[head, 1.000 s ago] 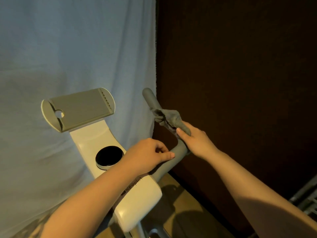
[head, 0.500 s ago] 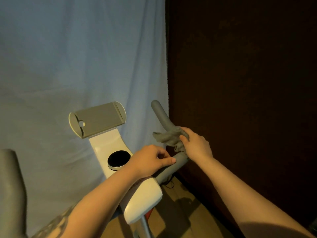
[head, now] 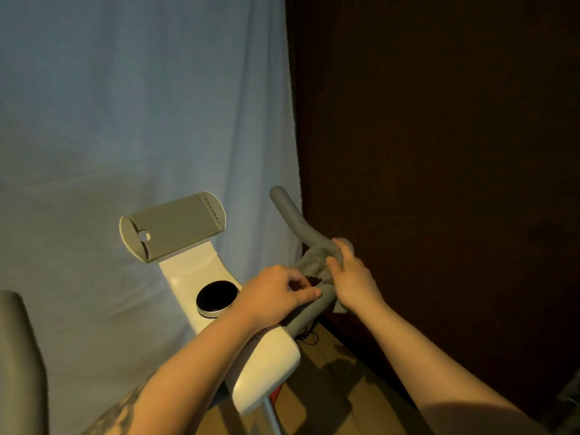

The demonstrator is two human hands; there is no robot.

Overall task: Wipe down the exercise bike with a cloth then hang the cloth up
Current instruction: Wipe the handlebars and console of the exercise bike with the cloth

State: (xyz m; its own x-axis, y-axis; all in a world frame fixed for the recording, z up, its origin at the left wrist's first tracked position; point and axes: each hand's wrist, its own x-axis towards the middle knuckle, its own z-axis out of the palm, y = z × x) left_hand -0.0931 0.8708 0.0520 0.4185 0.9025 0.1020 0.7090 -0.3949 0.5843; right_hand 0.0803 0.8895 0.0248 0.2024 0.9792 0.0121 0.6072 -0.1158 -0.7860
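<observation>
Holding the gray cloth (head: 317, 265) tight, your right hand (head: 351, 281) curls its fingers round it and presses it on the bend of the bike's gray handlebar (head: 295, 221), so the cloth sits bunched and fuzzy under your fingers with a bit poking out past your knuckles. Your left hand (head: 276, 293) is curled up just beside it by the lower part of the bar, thumb pointing at the bar, but you cannot tell if it holds anything; the white bike (head: 270, 362) carries a gray tray (head: 172, 227) and a black round knob (head: 216, 296)
</observation>
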